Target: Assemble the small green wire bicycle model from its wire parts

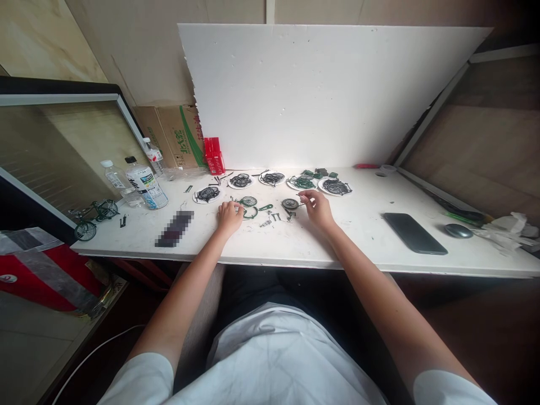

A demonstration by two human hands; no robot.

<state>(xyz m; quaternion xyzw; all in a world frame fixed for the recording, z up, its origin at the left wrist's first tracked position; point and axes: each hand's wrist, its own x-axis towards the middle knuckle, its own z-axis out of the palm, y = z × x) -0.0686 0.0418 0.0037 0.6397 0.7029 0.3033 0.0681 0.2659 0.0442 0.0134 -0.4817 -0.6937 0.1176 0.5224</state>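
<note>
My left hand [230, 218] rests on the table with its fingers curled down beside small green model-bicycle parts; whatever lies under its fingertips is hidden. Close to it are a spoked wheel [248, 201] and a curved green piece [251, 213]. My right hand [316, 207] is closed in a pinch, with a thin dark piece [298, 195] showing at its fingertips, too small to name. Just left of that hand lies another spoked wheel [289, 204] joined to green parts. Between my hands are a green elongated piece [265, 207] and several tiny loose bits [276, 216].
White plates with dark parts [207, 194] and green parts [302, 182] line the back. An assembled green model bicycle [96, 216] stands at left near bottles [147, 183]. A black phone [414, 233] and a mouse [458, 230] lie at right. A white board [329, 95] leans behind.
</note>
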